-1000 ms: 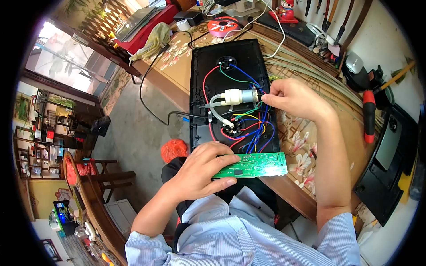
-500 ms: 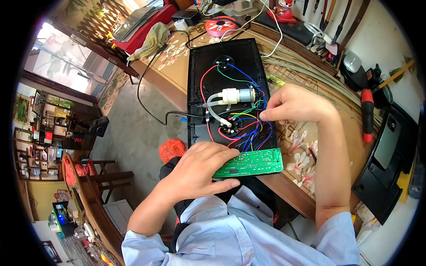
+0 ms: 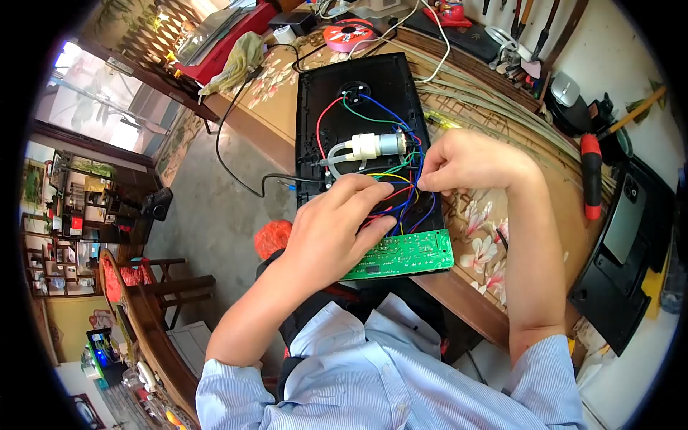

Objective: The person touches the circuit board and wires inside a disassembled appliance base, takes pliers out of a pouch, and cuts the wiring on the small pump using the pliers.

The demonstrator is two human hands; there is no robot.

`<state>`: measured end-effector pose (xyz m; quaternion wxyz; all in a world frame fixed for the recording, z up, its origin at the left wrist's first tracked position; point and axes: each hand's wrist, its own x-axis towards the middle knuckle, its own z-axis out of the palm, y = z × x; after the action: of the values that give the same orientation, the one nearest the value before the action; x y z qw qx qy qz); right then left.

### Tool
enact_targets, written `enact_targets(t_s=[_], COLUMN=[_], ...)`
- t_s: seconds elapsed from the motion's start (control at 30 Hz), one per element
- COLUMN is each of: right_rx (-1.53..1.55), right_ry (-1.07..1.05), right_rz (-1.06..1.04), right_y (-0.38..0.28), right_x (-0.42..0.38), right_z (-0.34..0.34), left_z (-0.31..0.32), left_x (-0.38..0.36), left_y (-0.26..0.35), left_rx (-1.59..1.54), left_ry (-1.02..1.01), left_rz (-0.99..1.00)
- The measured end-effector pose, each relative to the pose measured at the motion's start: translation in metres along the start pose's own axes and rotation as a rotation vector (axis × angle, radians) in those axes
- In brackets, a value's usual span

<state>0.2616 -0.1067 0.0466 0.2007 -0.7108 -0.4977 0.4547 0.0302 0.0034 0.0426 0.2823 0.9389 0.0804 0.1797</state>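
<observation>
Clock read from the middle of the black panel: nearest, at six, a blue striped shirt (image 3: 351, 380) above dark-clad legs; just beyond, between five and six, a green circuit board (image 3: 401, 252), lying at the near end of the panel, soldered face upward, its left end hidden; toward seven, covering that end, the left hand (image 3: 328, 223), forefinger and thumb apart, tips over the wires (image 3: 411, 201), with cannot tell as the verdict on contact; at five, those wires, red, blue, yellow and green, loosely bundled and running down toward the board; at half past three, the right hand (image 3: 466, 166), fingers bent, tips close against the bundle, pinch partly hidden, cannot tell whether apart or clamped on a wire; beneath all this, the black panel (image 3: 337, 129), flat on a flowered tabletop (image 3: 459, 222); at its middle, a white-and-silver cylinder (image 3: 376, 146), lying crosswise, with a clear tube (image 3: 340, 158) curving off toward eight; farther out, at half past seven, a red bundle (image 3: 271, 238); at three, a red-and-black handle (image 3: 591, 175); toward four, a phone (image 3: 625, 223) on a black plastic piece (image 3: 616, 308); at twelve, a pink reel (image 3: 342, 41); at ten, a yellowish cloth (image 3: 236, 64); at eight, across the floor (image 3: 215, 208), a wooden chair (image 3: 179, 287); farthest, past half past eight, crowded shelves (image 3: 64, 229)
</observation>
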Motion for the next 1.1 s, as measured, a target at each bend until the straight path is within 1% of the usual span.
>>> enact_targets(t_s=[0.03,0.1,0.13,0.2,0.23,0.27,0.33,0.4,0.5,0.57,0.7,0.77,0.8,0.9,1.0,1.1], right_rx=[0.0,-0.021,-0.019,-0.033,-0.03,-0.026,-0.023,-0.016,-0.007,0.04,0.18,0.207,0.234,0.253,0.22,0.228], right_ry=[-0.001,0.003,0.003,0.0,-0.001,0.003,0.004,0.009,0.021,0.016,-0.014,-0.016,-0.017,-0.048,-0.075,-0.091], right_rz=[0.0,-0.011,-0.008,-0.031,-0.03,-0.028,-0.024,-0.002,-0.017,0.008,0.076,0.067,0.058,0.068,0.088,0.097], right_y=[-0.001,0.0,0.001,0.005,0.006,0.006,0.005,0.003,0.006,0.001,-0.001,0.0,0.001,0.002,0.001,0.0], right_x=[0.0,0.0,0.001,0.003,0.004,0.004,0.003,0.003,0.006,0.002,0.001,0.001,0.001,-0.001,-0.002,-0.002], right_z=[0.0,0.0,0.0,0.001,0.001,0.002,0.002,0.001,0.003,0.003,0.001,0.001,0.001,-0.004,-0.005,-0.003], left_z=[0.001,0.003,0.002,-0.001,-0.002,-0.004,-0.006,-0.007,-0.01,-0.011,-0.012,-0.012,-0.012,-0.012,-0.017,-0.01], left_x=[0.003,0.004,0.003,0.001,-0.001,-0.004,-0.01,-0.011,-0.016,-0.017,-0.026,-0.031,-0.032,-0.035,-0.038,-0.041], left_y=[-0.005,-0.018,-0.018,-0.016,-0.018,-0.021,-0.026,-0.025,-0.029,-0.033,-0.026,-0.024,-0.022,-0.013,-0.007,-0.015], left_rx=[-0.001,0.114,0.113,0.081,0.06,0.059,-0.077,-0.104,-0.143,-0.087,-0.066,0.068,0.07,0.171,0.134,0.161], left_ry=[0.0,-0.114,-0.117,-0.04,-0.02,-0.022,0.043,0.068,0.044,0.064,0.035,0.004,0.009,0.018,-0.018,0.008], left_rz=[-0.001,0.142,0.142,0.083,0.039,0.038,-0.174,-0.187,-0.16,-0.008,0.01,0.105,0.109,0.228,0.19,0.191])
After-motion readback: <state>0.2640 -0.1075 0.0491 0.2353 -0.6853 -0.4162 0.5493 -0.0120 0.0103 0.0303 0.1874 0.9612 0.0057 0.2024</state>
